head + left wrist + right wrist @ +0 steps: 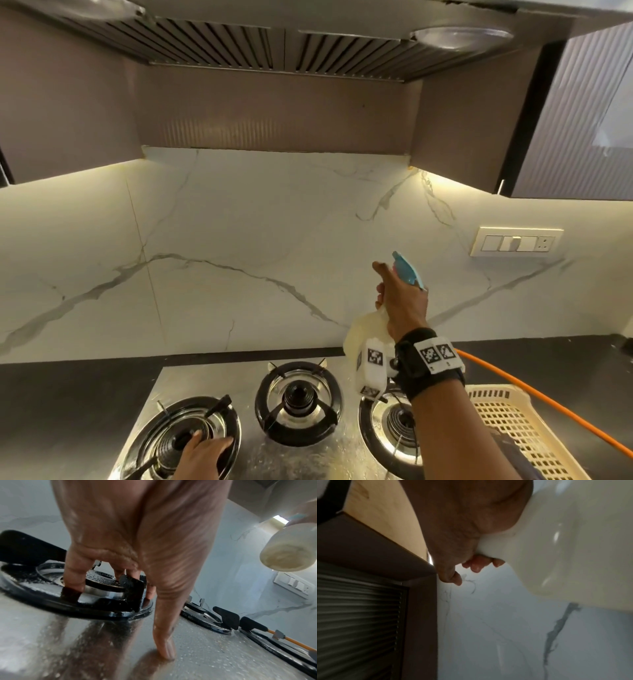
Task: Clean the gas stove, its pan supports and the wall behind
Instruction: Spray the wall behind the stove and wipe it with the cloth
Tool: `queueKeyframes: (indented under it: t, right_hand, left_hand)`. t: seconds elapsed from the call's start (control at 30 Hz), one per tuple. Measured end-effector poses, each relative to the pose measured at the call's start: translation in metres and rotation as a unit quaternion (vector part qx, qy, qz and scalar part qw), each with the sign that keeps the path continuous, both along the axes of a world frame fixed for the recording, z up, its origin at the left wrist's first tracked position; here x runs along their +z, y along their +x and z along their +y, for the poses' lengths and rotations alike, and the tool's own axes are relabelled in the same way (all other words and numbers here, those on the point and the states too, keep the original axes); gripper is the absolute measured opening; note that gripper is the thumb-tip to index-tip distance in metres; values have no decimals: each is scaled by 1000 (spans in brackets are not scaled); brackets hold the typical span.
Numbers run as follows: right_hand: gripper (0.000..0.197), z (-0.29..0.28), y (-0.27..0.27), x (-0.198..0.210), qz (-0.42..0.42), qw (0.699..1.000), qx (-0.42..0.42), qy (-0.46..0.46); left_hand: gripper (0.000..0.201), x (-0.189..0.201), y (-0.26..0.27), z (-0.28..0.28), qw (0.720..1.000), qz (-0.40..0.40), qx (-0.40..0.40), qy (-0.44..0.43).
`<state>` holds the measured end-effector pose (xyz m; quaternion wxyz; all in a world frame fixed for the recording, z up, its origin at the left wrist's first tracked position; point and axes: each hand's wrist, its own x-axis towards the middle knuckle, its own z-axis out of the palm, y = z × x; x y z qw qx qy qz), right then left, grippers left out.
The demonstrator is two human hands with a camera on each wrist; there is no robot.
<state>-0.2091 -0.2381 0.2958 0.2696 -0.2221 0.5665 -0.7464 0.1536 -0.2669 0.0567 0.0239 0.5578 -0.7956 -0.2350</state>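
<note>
The steel gas stove [308, 455] has three burners, and droplets speckle its top [197, 642]. My left hand [202, 452] rests on the black left pan support [219, 406]. In the left wrist view its fingers [73, 574] reach down inside the ring and the thumb presses the steel. My right hand [394, 294] grips the neck of a pale spray bottle [363, 332] with a blue trigger head [407, 270]. The bottle is raised above the right burner, with its nozzle towards the white marble wall [257, 240]. The same bottle [565, 547] fills the right wrist view, fingers wrapped round it.
A black middle pan support [267, 421] sits behind the left one. A cream plastic basket [507, 418] stands on the dark counter to the right, with an orange gas hose [534, 394] behind it. A switch panel [517, 245] is on the wall, and the hood [274, 44] hangs overhead.
</note>
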Motion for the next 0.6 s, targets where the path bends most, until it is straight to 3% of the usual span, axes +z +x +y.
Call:
queueKeyframes:
  t: [0.07,0.17,0.27,0.33,0.4,0.5,0.6]
  right_hand:
    - [34,16,8,-14,54,998,32,-11]
    - [31,46,10,-33,125,988,83,-27]
    - [22,74,-8,-49,95,991,83,-35]
    - [21,96,-30,-60,38,998,27,-51]
    - [24,116,-57,-68,0,998,-39,-57]
    - [21,149,-102,-84,21,992,-120,-38]
    - [39,183,-149,-103,57,984,-171,9]
  left_hand:
    - [50,5,-2,9,1000,-16,-9,-21]
    - [74,16,-18,19,995,-90,41,0]
    - [94,27,-39,34,998,-68,14,-1]
    - [112,27,-57,45,999,-32,-18,-19]
    - [116,26,-74,56,997,-17,6,-70]
    - [108,16,-93,77,992,-48,15,-113]
    - [112,-4,-100,85,994,-18,-54,-98]
